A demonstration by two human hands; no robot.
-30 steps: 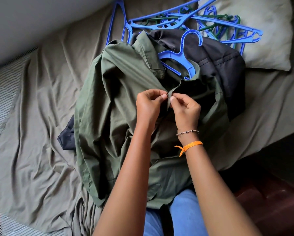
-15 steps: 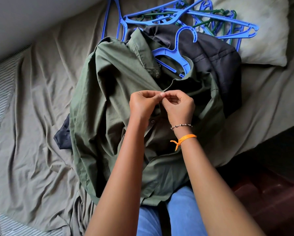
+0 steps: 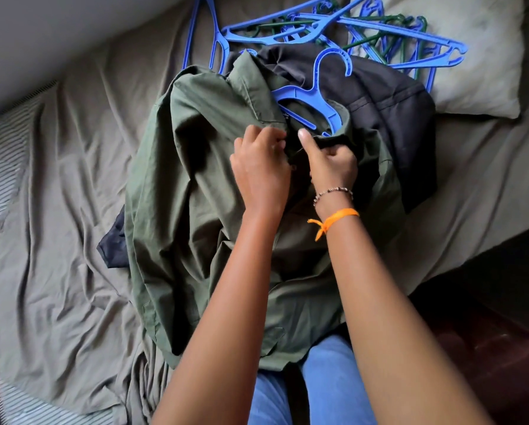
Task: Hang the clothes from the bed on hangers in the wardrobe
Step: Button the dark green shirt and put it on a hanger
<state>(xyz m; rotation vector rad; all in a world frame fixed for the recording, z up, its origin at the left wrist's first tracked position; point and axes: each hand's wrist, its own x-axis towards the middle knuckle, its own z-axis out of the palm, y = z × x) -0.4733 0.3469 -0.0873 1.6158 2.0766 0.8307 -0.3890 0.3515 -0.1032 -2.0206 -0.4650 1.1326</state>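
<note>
Risk check, left to right. Green shirt [image 3: 195,185] spread mid-bed [image 3: 51,228], hem draped over bed's near edge onto lap; dark garment [image 3: 389,115] underneath, poking out toward bed's left side and far right. Left hand [image 3: 261,170] curled, fingertips pinching left placket at collar. Right hand [image 3: 330,164] gripping right collar edge, thumb straight up, other fingers folded round cloth. Blue hanger [image 3: 314,101] seated inside neck, hook lying on dark garment. Probably closing top button.

Failure modes:
- Uneven tug on collar could tilt hanger, slip one shoulder off.
- Lifting by hook could drag dark garment along, hook resting right on it.
- Spare hangers [image 3: 364,29] tangled at bed's far edge, partly over pillow [image 3: 478,75]; could snag next pull.
- Button state hidden behind fingers, cannot tell.
</note>
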